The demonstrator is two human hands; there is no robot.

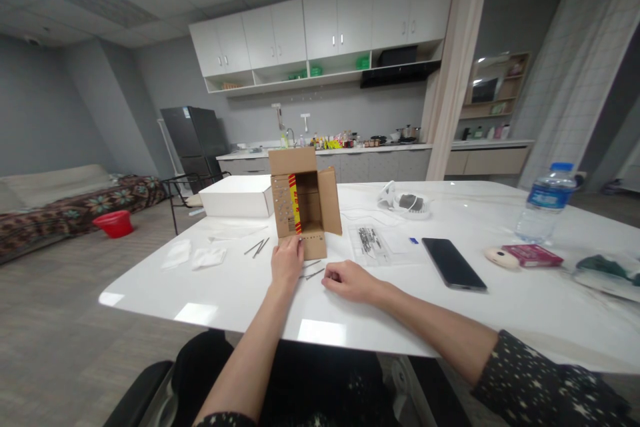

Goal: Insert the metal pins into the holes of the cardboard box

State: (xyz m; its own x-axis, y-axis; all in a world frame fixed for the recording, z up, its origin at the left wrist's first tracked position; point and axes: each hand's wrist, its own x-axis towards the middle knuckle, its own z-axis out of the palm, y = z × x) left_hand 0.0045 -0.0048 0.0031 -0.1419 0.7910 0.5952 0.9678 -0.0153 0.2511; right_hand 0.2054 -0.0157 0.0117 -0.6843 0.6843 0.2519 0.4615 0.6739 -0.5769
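Note:
A brown cardboard box [330,203] stands with its open side facing me and its flaps spread. Small shiny dots cover its left flap, and a row of dark dots runs along the lower flap [315,248]. My left hand [287,261] is closed at the left edge of that lower flap, its fingertips partly hidden. To the right, my right hand [349,281] rests on the table with curled fingers; whatever they hold is hidden. Between my hands lie thin metal rods [314,274], possibly nails or screws. More such rods [259,247] lie left of the box.
On the white table [240,287] are a white box [236,196], tissues [209,257], a clear tray of small metal parts [370,244], a phone [453,263], a white device [404,202], a dark red packet [535,255] and a water bottle [545,203].

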